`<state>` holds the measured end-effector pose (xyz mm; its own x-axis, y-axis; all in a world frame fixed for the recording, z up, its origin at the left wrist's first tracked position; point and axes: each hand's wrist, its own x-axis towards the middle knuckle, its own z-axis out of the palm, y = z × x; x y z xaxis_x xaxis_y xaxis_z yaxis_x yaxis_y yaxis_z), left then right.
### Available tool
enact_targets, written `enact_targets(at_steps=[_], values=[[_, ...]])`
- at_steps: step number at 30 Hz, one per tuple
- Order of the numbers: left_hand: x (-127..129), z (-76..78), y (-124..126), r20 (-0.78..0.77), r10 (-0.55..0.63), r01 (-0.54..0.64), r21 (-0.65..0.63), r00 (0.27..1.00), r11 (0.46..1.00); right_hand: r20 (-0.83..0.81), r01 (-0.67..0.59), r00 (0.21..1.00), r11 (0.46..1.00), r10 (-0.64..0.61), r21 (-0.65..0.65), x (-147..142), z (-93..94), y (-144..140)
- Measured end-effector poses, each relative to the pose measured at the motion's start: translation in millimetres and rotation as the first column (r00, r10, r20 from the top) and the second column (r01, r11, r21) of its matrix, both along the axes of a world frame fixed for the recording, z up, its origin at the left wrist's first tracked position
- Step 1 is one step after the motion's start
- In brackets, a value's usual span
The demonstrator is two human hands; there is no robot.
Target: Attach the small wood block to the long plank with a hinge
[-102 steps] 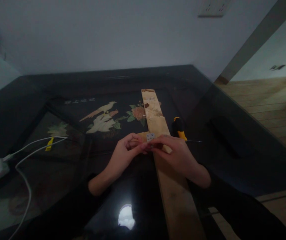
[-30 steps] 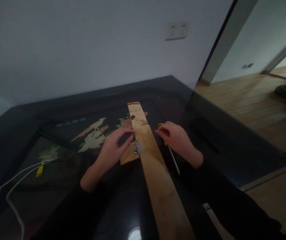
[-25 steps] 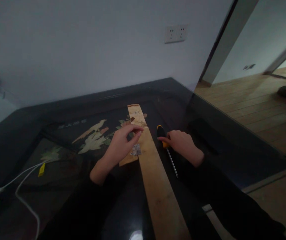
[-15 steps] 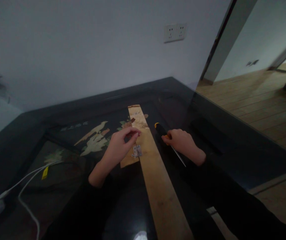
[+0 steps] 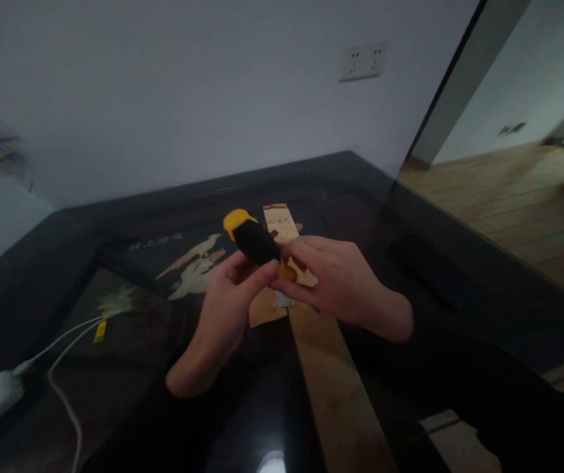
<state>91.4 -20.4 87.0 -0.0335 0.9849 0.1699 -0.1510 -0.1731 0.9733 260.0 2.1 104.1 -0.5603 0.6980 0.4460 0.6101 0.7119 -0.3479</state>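
Both hands: met over the wooden strip [image 5: 333, 368].
Right hand [image 5: 333, 282]: has lifted the screwdriver [image 5: 257, 244] off the table [image 5: 410, 263], fingers clasped round its handle.
Left hand [image 5: 227, 299]: fingertips now steadying the handle; driving looks near.
Hinge [image 5: 282, 301]: on the strip, beneath the hands.
Around: white cable [image 5: 65, 381] left, well apart.

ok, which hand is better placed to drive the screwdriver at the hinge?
Right, probably. The right hand grips the screwdriver handle directly above the hinge; the left hand only pinches near its lower end, suited to steadying.
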Motion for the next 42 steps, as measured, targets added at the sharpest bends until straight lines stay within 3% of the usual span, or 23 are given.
enact_targets(at_steps=[4,7,9,12,16,28,42], values=[[-33.4,33.0,-5.1,0.007,0.260,-0.255,0.224,0.965,0.941,-0.112,-0.189,0.978,0.977,0.178,-0.096,0.5,-10.1,12.8],[-51.5,47.6,-11.1,-0.126,0.433,-0.378,0.315,0.893,0.871,-0.105,-0.247,0.968,0.938,0.228,-0.243,-1.4,-38.5,26.9],[-57.2,48.9,-13.8,-0.223,0.476,-0.399,0.314,0.851,0.861,-0.035,-0.237,0.971,0.917,0.238,-0.321,-5.2,-58.2,33.7],[-62.2,44.2,-13.8,-0.399,0.445,-0.349,0.291,0.802,0.891,0.064,-0.208,0.968,0.917,0.244,-0.341,-12.4,-77.2,37.2],[-69.6,38.7,-8.9,-0.578,0.329,-0.231,0.239,0.746,0.943,0.136,-0.176,0.965,0.938,0.224,-0.299,-19.3,-86.0,34.5],[-69.1,29.4,-2.5,-0.506,0.289,-0.186,0.246,0.813,0.951,0.110,-0.189,0.966,0.932,0.233,-0.310,-23.5,-97.3,33.4],[-82.7,27.4,3.2,-0.643,0.306,-0.184,0.251,0.702,0.950,0.087,-0.183,0.970,0.923,0.225,-0.339,-23.2,-96.5,32.7]])
